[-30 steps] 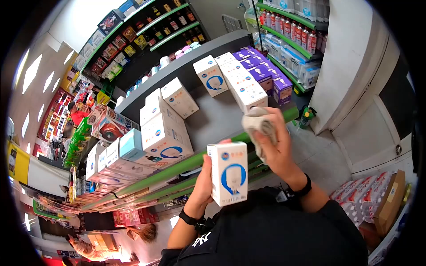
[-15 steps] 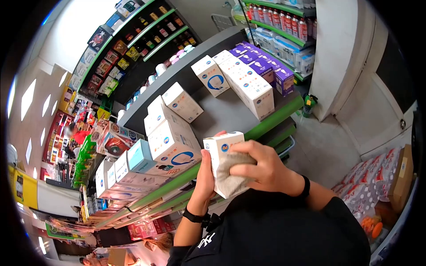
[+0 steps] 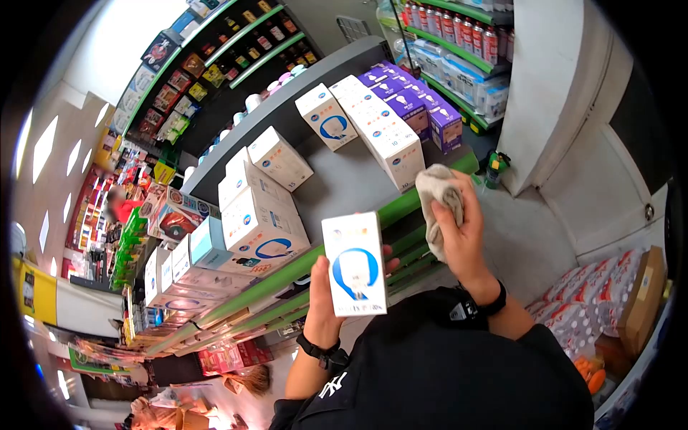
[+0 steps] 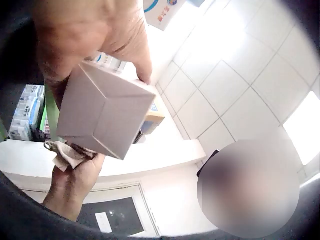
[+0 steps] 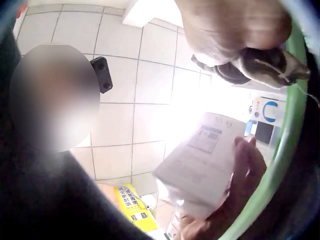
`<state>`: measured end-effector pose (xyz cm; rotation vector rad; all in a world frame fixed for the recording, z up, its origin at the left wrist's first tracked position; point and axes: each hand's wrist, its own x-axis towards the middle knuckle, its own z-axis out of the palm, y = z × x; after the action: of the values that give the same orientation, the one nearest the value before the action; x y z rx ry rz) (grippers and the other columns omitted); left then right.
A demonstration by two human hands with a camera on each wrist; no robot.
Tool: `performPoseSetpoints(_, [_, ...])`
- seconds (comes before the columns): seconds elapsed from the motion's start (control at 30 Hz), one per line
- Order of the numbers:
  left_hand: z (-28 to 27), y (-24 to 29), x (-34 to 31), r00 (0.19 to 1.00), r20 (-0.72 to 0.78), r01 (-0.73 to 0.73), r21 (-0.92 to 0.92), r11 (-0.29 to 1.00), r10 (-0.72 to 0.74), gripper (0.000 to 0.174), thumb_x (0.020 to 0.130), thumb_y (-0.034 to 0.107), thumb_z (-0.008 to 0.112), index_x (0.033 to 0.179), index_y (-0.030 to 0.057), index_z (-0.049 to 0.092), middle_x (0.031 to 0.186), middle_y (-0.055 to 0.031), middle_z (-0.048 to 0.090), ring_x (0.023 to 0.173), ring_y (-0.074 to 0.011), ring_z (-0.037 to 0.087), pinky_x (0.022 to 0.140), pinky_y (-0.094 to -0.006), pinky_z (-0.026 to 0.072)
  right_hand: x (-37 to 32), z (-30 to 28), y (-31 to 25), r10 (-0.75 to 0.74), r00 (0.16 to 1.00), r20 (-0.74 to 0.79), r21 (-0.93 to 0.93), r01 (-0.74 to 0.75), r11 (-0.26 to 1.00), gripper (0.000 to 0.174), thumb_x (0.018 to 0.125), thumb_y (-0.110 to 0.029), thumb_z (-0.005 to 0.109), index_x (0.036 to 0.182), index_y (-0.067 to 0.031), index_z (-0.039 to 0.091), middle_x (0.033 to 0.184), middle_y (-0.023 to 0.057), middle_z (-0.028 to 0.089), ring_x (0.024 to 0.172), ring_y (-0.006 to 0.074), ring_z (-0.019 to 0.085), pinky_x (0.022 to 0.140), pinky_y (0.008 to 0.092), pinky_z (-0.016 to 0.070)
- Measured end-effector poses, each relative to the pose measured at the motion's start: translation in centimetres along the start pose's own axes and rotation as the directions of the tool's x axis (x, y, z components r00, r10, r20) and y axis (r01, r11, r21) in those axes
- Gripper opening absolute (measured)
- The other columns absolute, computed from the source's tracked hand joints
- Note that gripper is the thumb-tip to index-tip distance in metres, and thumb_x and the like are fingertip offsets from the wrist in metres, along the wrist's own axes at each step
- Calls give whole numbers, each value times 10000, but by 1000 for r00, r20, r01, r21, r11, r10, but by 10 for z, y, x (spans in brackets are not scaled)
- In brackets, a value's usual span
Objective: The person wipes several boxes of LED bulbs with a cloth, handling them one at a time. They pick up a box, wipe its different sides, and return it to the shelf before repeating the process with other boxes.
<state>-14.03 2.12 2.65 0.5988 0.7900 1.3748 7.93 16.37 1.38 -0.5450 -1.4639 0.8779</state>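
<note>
A white box with a blue ring and bulb picture (image 3: pixel 356 265) is upright in the left hand (image 3: pixel 326 304), thumb on one side and fingertips showing at the other. The right hand (image 3: pixel 466 233) grips a crumpled beige cloth (image 3: pixel 438 208) to the right of the box, apart from it. In the left wrist view the box's folded bottom (image 4: pixel 105 110) shows below the left hand (image 4: pixel 95 35). The right wrist view shows a printed side of the box (image 5: pixel 200 165), with the cloth (image 5: pixel 265 67) under the right hand (image 5: pixel 235 30).
A grey shelf (image 3: pixel 333 193) with a green front edge holds white bulb boxes (image 3: pixel 261 229) at the left, a white row (image 3: pixel 390 143) and purple boxes (image 3: pixel 444 125) at the right. Red-capped cans (image 3: pixel 466 36) stand behind. Packaged goods (image 3: pixel 588 301) lie at lower right, by a white door (image 3: pixel 616 179).
The cloth was apart from the box, then pressed on its front half a second ago; now the right hand has drawn it away to the right. The left hand still holds the box.
</note>
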Motion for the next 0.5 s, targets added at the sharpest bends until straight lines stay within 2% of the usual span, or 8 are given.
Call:
performPoseSetpoints(0.03, [5, 2, 5, 997, 69, -24, -85, 996, 30, 1013, 996, 721, 544, 1665, -23, 384, 1538, -359, 566, 1370, -493, 626, 1225, -630, 459, -4, -3, -4, 18, 999, 28, 41, -19, 999, 257, 1036, -93, 698, 1264, -24, 604, 1393, 168, 561, 1234, 288, 616, 1035, 398, 510])
performPoseSetpoints(0.1, [26, 1, 10, 984, -167, -87, -131, 988, 65, 890, 1033, 648, 514, 1618, -21, 464, 1518, -317, 608, 1342, -443, 659, 1180, -561, 509, -14, -12, -20, 15, 990, 138, 79, -27, 996, 350, 917, -70, 761, 1240, -48, 627, 1411, 191, 544, 1263, 320, 602, 1069, 431, 490])
performPoseSetpoints(0.13, [19, -2, 9, 993, -88, -105, -269, 957, 85, 752, 1071, 560, 471, 1556, -9, 548, 1483, -250, 662, 1315, -377, 684, 1147, -509, 531, -15, -19, -24, -58, 968, 244, 63, 44, 997, 385, 866, -59, 785, 1224, -57, 645, 1413, 199, 542, 1255, 339, 609, 1069, 438, 493])
performPoseSetpoints(0.23, [29, -25, 20, 949, -298, -150, -154, 977, 99, 682, 1095, 529, 438, 1501, 7, 607, 1440, -194, 705, 1296, -334, 694, 1143, -494, 535, -9, -35, -41, -229, 837, 496, 73, 222, 972, 463, 760, -92, 881, 1181, -116, 692, 1413, 193, 568, 1192, 408, 669, 973, 451, 572])
performPoseSetpoints(0.3, [51, -35, 23, 958, -265, -146, -106, 984, 113, 683, 1111, 509, 419, 1566, 13, 539, 1477, -207, 669, 1312, -349, 680, 1146, -491, 538, -11, -44, -48, -293, 753, 589, 55, 324, 944, 475, 752, -143, 911, 1173, -146, 691, 1392, 153, 594, 1138, 396, 697, 909, 456, 604])
performPoseSetpoints(0.37, [79, -45, 31, 969, -191, -188, -145, 971, 159, 700, 1123, 521, 409, 1603, 19, 495, 1502, -215, 645, 1310, -355, 678, 1146, -494, 539, -15, -57, -47, -301, 743, 597, 47, 342, 938, 473, 752, -156, 914, 1168, -158, 689, 1373, 137, 603, 1124, 388, 701, 896, 458, 608])
performPoseSetpoints(0.4, [79, -55, 30, 971, -223, -125, -172, 977, 85, 747, 1139, 575, 409, 1646, 27, 432, 1530, -227, 613, 1319, -366, 669, 1155, -504, 536, -15, -63, -47, -308, 736, 603, 46, 353, 934, 472, 752, -162, 915, 1166, -164, 688, 1363, 129, 608, 1118, 384, 703, 890, 459, 611])
performPoseSetpoints(0.5, [85, -79, 33, 969, -238, -100, -98, 990, 74, 785, 1142, 629, 405, 1635, 19, 442, 1522, -229, 617, 1333, -369, 663, 1148, -513, 541, -15, -78, -46, -338, 735, 588, 28, 400, 916, 474, 746, -152, 909, 1162, -167, 681, 1347, 129, 609, 1118, 386, 702, 890, 456, 609])
